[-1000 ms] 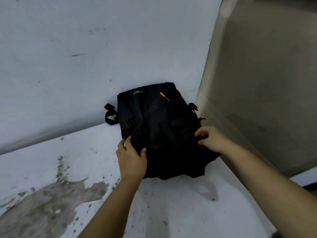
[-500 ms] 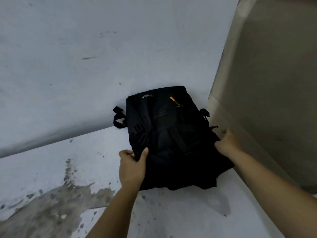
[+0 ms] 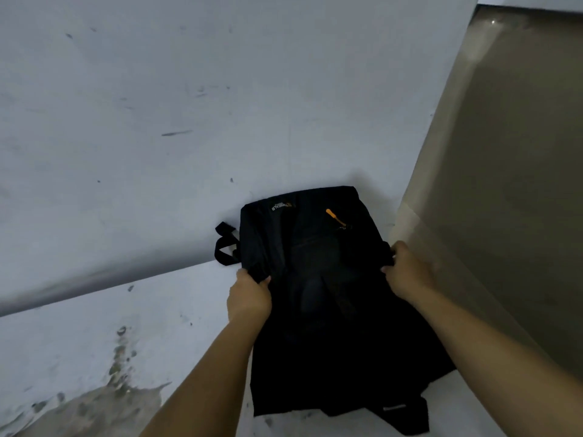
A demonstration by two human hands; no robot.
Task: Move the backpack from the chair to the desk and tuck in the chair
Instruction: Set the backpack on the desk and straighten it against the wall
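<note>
One black backpack (image 3: 331, 294) leans on the white wall (image 3: 189, 121) beside a beige panel (image 3: 504, 184), its sides gripped by the left hand (image 3: 249, 298) and right hand (image 3: 407, 269).

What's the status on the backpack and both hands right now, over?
Left hand and right hand each have a grip on a side of the backpack. Backpack on the desk, top against the wall. Chair not in view.

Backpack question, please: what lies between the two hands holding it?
In the head view, only the backpack's black front fabric spans between the left hand and right hand.
</note>
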